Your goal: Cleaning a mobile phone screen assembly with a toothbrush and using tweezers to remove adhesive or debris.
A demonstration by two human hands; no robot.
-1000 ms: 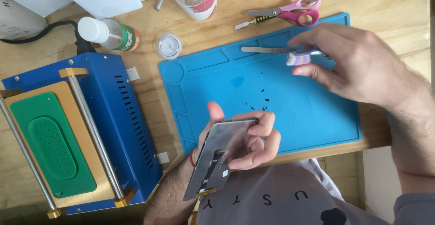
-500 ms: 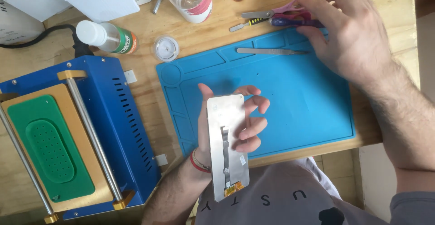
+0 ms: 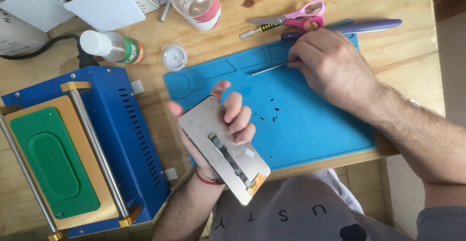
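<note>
Left hand point(image 3: 221, 124): closed around a phone screen panel point(image 3: 224, 149), fingers curled over its upper edge, thumb behind. Panel held above the near edge of the bench point(image 3: 407, 37), back side up, tilted, with a dark flex strip running down its middle and an orange tab at its lower corner.

Right hand point(image 3: 330, 64): fingers pinched together on the end of thin metal tweezers point(image 3: 269, 68), which lie low over the blue work mat point(image 3: 315, 124), tip pointing left.

Blue work mat: flat on the bench, small dark specks scattered near its centre.

Pink-handled scissors point(image 3: 296, 20): on the bench just beyond the mat's far edge, beside a purple-handled tool point(image 3: 359, 26).

Clear bottle with red label point(image 3: 196, 0): far edge, upright.

Small white-capped bottle point(image 3: 114, 47): lying on its side, left of a round clear lid point(image 3: 174, 56).

Blue machine with green pad point(image 3: 73, 153): left of the mat, on the bench.
</note>
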